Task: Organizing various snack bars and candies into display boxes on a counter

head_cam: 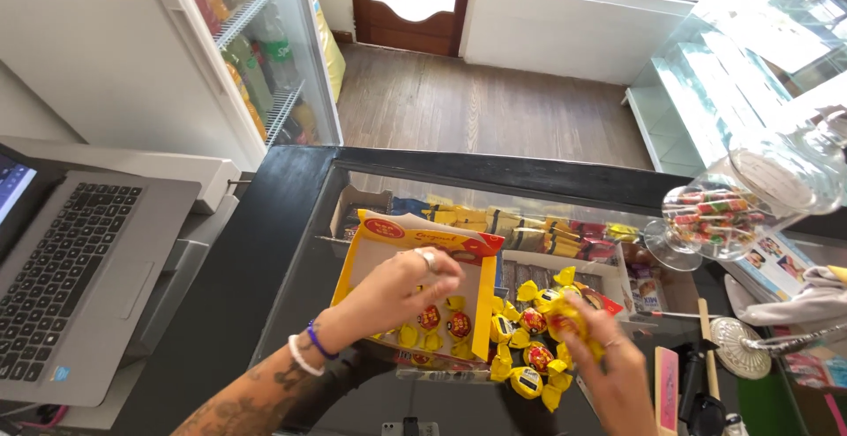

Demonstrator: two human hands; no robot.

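A yellow and red cardboard display box (379, 251) lies on the glass counter top, with a few yellow-wrapped round candies (445, 326) inside. My left hand (401, 290) reaches into the box, fingers bent over the candies; I cannot tell if it grips one. A pile of the same yellow-wrapped candies (525, 348) lies just right of the box. My right hand (609, 357) rests on that pile with its fingers closed on some of the candies.
A grey laptop (79, 268) sits open at the left. A glass candy jar (732, 211) with striped sweets stands at the right, beside a cloth and small tools. Packaged snacks show under the glass (529, 224). A drinks fridge (256, 65) stands beyond the counter.
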